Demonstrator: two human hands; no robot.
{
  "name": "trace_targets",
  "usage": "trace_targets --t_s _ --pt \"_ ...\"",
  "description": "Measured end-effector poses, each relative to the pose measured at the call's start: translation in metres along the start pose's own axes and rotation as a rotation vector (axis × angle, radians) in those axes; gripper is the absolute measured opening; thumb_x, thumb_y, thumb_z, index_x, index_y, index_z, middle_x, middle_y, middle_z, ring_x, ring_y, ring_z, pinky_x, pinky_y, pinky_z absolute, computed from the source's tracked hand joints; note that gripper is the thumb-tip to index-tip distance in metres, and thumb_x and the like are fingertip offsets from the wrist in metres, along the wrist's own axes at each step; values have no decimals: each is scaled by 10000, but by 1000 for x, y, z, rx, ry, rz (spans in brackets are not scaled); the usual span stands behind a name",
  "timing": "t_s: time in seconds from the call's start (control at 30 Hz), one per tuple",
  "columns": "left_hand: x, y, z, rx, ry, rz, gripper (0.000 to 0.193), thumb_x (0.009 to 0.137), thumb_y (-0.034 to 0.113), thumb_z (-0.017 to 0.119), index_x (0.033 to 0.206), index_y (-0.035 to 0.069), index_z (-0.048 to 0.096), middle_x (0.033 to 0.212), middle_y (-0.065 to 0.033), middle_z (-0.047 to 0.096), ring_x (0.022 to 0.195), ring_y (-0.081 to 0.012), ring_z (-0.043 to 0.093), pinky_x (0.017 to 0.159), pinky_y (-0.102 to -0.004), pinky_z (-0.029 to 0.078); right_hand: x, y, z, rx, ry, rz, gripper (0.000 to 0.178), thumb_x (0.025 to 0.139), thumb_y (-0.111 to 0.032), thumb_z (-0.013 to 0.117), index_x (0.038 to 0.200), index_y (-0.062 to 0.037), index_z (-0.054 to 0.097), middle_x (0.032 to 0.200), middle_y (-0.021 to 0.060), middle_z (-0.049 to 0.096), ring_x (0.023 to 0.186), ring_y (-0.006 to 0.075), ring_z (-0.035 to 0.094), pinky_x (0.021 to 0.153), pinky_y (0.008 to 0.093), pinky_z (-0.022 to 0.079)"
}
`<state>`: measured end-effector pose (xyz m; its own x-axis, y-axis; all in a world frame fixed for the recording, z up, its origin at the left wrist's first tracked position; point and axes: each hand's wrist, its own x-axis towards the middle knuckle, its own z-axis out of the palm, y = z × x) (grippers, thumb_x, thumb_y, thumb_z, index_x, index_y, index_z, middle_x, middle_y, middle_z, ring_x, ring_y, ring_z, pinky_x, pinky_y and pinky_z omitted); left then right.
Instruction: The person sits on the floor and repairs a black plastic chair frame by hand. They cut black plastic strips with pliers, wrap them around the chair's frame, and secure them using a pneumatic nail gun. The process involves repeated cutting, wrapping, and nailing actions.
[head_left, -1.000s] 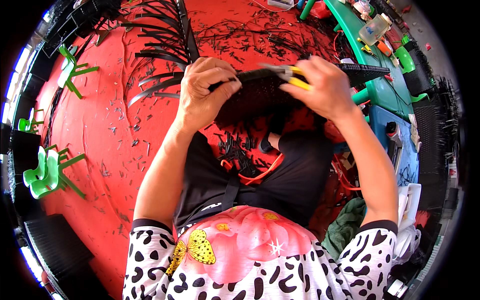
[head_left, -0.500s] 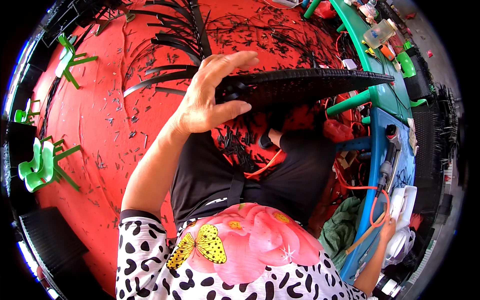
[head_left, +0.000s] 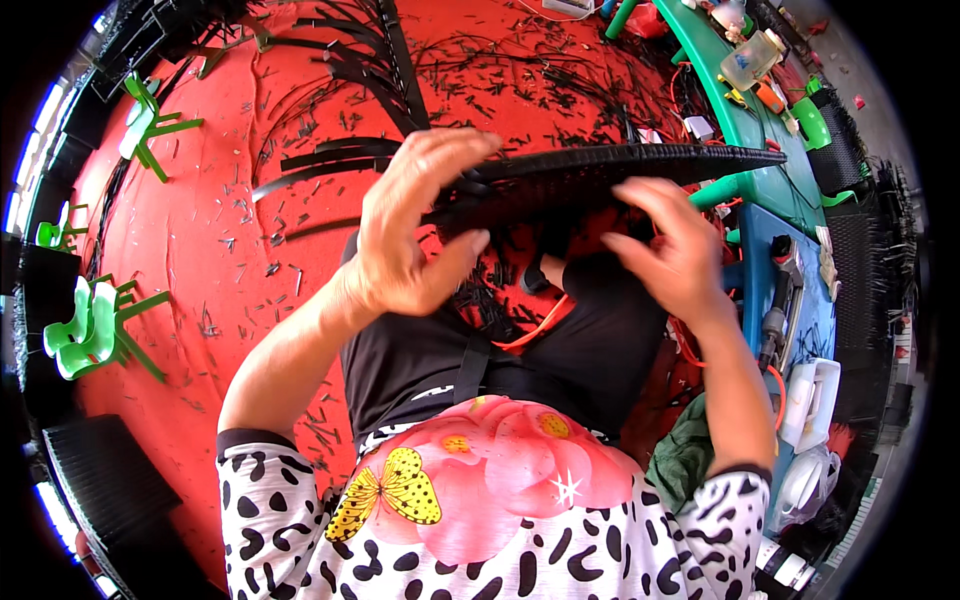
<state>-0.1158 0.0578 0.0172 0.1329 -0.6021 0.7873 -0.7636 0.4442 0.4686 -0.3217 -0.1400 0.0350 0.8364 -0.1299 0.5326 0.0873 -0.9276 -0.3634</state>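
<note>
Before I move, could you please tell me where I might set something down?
The barest patches are on the thinly littered red floor, between the green chairs and the left forearm. Crowded: the blue table and the scrap-strewn floor beyond the woven black panel.

Room between left hand [head_left: 405,240], right hand [head_left: 676,255]; black panel [head_left: 580,175] blocks way forward

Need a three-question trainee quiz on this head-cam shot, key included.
1. True or false: the right hand grips yellow-handled pliers.
2. Which hand is at the left end of the flat black woven panel? A) right hand B) left hand C) neither
3. Fill in: short black plastic-looking pieces litter the ___ floor.

Key: 1. False, it is empty with fingers spread. 2. B. 3. Red.
</note>
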Motion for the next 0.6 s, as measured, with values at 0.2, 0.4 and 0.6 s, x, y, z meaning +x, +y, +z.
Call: trace_targets --t_s 0.2,0.4,0.6 --pt "-17 53 16 125 -246 375 264 648 2 668 906 -24 620 989 -160 642 836 -285 614 834 -444 495 63 -3 88 54 -148 -146 342 735 -195 755 990 -8 627 1000 118 623 927 303 611 835 365 487" --pt "-35 37 41 167 -385 259 290 543 107 641 802 -23 627 862 -120 602 796 -287 590 807 -426 505 62 6 78 588 -110 16 85 821 -50 686 878 10 665 962 54 640 865 137 635 788 245 487" --pt "-1 0 42 366 -73 209 229 621 -1 641 844 -19 591 915 -152 595 851 -324 590 791 -436 497 62 11 75 697 -73 155 80 871 -66 655 856 13 652 891 50 649 868 116 600 795 248 472"
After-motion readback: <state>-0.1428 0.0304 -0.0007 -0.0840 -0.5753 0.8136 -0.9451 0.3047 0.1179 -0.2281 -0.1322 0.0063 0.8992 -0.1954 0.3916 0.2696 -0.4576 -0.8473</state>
